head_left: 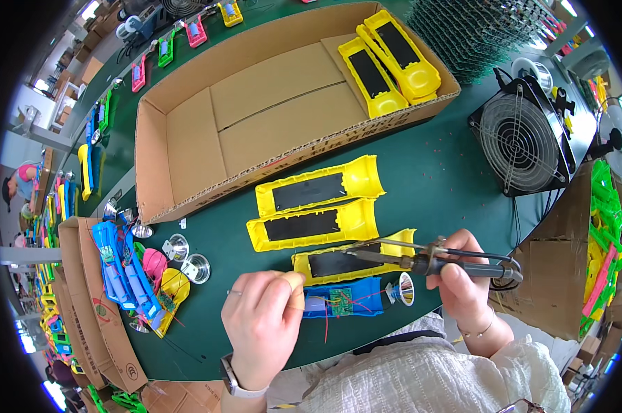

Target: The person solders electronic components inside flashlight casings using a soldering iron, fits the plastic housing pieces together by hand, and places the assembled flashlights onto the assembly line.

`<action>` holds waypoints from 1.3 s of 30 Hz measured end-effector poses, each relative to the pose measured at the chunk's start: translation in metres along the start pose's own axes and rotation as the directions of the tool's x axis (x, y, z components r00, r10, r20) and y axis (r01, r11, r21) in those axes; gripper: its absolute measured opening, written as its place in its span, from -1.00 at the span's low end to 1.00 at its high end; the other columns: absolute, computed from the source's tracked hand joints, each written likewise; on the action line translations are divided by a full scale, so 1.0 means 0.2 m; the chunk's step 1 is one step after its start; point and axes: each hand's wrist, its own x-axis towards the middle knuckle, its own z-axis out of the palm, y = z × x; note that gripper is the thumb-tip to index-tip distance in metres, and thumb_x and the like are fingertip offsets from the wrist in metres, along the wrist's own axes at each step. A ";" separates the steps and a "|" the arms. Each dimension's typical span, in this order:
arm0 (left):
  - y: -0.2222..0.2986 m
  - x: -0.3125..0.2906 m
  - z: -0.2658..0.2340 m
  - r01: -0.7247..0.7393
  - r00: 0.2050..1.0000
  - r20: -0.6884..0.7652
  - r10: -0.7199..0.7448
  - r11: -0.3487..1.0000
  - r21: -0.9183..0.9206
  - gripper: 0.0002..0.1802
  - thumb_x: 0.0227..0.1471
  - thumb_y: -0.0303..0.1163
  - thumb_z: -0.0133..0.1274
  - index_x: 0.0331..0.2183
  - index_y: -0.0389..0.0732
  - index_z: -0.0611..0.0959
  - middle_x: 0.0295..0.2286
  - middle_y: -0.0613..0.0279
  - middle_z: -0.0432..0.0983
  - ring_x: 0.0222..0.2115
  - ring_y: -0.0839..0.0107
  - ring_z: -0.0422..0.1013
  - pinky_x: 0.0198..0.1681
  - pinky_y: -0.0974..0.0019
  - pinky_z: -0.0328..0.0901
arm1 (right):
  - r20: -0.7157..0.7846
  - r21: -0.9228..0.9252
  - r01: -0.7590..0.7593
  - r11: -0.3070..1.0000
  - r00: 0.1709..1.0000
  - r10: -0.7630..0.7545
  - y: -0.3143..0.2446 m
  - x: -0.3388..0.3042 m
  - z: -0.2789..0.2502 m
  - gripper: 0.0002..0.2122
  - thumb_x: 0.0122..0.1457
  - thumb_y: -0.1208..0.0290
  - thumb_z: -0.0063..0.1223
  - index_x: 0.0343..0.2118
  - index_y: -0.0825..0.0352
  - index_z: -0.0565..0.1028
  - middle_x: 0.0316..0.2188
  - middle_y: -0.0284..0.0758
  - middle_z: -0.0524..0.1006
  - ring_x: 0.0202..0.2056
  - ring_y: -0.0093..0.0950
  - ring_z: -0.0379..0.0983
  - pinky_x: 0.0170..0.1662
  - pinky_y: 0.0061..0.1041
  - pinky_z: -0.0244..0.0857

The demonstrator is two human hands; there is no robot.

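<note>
table surface (421, 172): dark green. cardboard box (187, 138) on it: plain brown. shells (318, 206) just below the box: yellow with black panels. housing (325, 303) below those: blue, with green circuit board (340, 301) and red wires (363, 297). fan (524, 138) right of the box: black, silver grille.

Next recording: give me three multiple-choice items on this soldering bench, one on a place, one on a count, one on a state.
1. Where does the small fan stand?
A. Inside the cardboard box
B. On the green table, to the person's right
C. Under the blue part

2. How many yellow shells lie inside the cardboard box?
A. Two
B. Five
C. None

3. What does the right hand hold?
A. Nothing
B. A silver reflector cup
C. A soldering iron

Answers:
1 B: the fan sits on the table right of the box.
2 A: two shells lie in the box's far corner.
3 C: the fingers wrap the iron's handle, its tip over a yellow shell, while the left hand rests by the blue part.
</note>
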 end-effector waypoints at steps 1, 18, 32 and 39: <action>0.00 0.01 0.00 0.008 1.000 0.000 -0.008 1.000 0.003 -0.77 -0.29 -0.63 0.12 -0.44 -0.22 0.51 -0.56 0.22 0.45 -0.54 0.27 0.38 -0.48 0.30 0.26 | 0.039 -0.053 -0.045 0.998 0.998 0.047 0.00 0.01 0.01 -0.71 0.02 0.31 0.13 -0.37 0.39 0.28 -0.49 -0.27 0.46 -0.48 -0.60 0.43 -0.41 -0.63 0.33; -0.05 0.13 -0.04 -0.189 0.903 0.413 0.118 0.973 0.136 -0.83 -0.36 -0.53 0.11 -0.53 -0.18 0.54 -0.60 0.28 0.32 -0.53 0.33 0.35 -0.49 0.32 0.27 | 0.153 -0.356 -0.116 0.927 0.972 0.180 -0.03 0.10 0.04 -0.80 -0.02 0.45 0.14 -0.45 0.39 0.34 -0.61 -0.40 0.45 -0.54 -0.70 0.38 -0.48 -0.72 0.26; -0.04 0.12 -0.03 -0.256 0.902 0.403 0.153 0.942 0.218 -0.87 -0.30 -0.49 0.04 -0.53 -0.19 0.49 -0.61 0.27 0.24 -0.56 0.41 0.33 -0.32 0.33 0.32 | 0.201 -0.390 -0.114 0.914 0.958 0.205 -0.02 0.12 0.07 -0.83 -0.03 0.52 0.14 -0.44 0.40 0.36 -0.64 -0.40 0.46 -0.63 -0.72 0.35 -0.59 -0.75 0.21; -0.02 0.12 -0.02 -0.279 0.906 0.392 0.161 0.923 0.266 -0.85 -0.36 -0.51 0.09 -0.54 -0.18 0.53 -0.61 0.26 0.24 -0.55 0.37 0.34 -0.29 0.28 0.32 | 0.243 -0.453 -0.058 0.889 0.952 0.186 -0.01 0.12 0.08 -0.83 -0.04 0.56 0.13 -0.45 0.40 0.34 -0.66 -0.39 0.45 -0.65 -0.71 0.36 -0.62 -0.73 0.21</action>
